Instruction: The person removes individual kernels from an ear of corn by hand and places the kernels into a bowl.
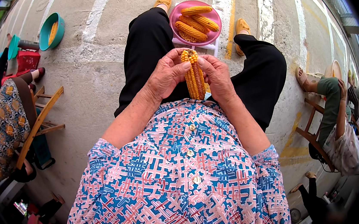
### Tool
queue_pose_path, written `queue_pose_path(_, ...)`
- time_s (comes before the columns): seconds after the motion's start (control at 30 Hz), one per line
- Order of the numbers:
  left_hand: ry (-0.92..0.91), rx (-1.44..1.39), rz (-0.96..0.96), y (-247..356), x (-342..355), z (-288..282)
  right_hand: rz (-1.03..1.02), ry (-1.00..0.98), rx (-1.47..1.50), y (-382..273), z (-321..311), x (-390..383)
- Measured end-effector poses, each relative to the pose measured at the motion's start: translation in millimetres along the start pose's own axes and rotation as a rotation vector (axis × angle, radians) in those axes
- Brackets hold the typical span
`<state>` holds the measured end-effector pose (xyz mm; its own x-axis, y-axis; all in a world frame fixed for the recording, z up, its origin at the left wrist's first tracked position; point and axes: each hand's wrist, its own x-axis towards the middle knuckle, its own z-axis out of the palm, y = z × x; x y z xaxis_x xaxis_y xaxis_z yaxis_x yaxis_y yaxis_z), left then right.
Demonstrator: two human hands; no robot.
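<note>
Behind the hands, shows a patterned shirt (187, 169), then spread black trousers (146, 57); beyond, near the feet, a pink basin (176, 13) of corn (191, 29). Over the lap, between basin and shirt, grips one cob (196, 83) in both hands: left hand (167, 71) along the left side, right hand (221, 78) along the right, both touching, neither clearly nearer. Narrows the fingers around the far half, leaving the near half bare toward the shirt. Points away from the body, toward the basin, long axis nearly fore-and-aft, far end slightly left. Lays the left thumb (183, 68) on the upper face, the right thumb (203, 63) near the far end. Cannot tell the placing of the hidden fingertips.
</note>
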<state>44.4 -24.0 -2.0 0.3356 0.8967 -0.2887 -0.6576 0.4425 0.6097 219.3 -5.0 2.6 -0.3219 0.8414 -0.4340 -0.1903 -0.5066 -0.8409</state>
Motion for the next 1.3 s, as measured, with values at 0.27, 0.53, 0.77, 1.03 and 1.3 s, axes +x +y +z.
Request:
queue_pose_path(0.27, 0.021, -0.013, -0.002, -0.6, -0.6, 1.2, -0.028, -0.016, -0.034, -3.4, 2.0, -3.6)
queue_pose_path(0.53, -0.012, -0.044, -0.003, -1.4, -0.7, -1.5, -0.035, 0.017, -0.041, 0.3, -0.3, -2.7)
queue_pose_path(0.77, -0.026, -0.046, -0.003, -1.4, -1.1, -0.7, -0.013, 0.027, 0.008, 1.0, -0.1, -1.2)
queue_pose_path(1.03, -0.049, -0.032, -0.001, -1.3, -1.3, -0.7, 0.003, 0.038, -0.003, -1.0, 1.3, -1.0)
queue_pose_path(1.3, -0.025, -0.01, -0.003, -2.8, -1.8, -1.6, 0.015, 0.015, 0.079, 4.7, -0.4, 1.2)
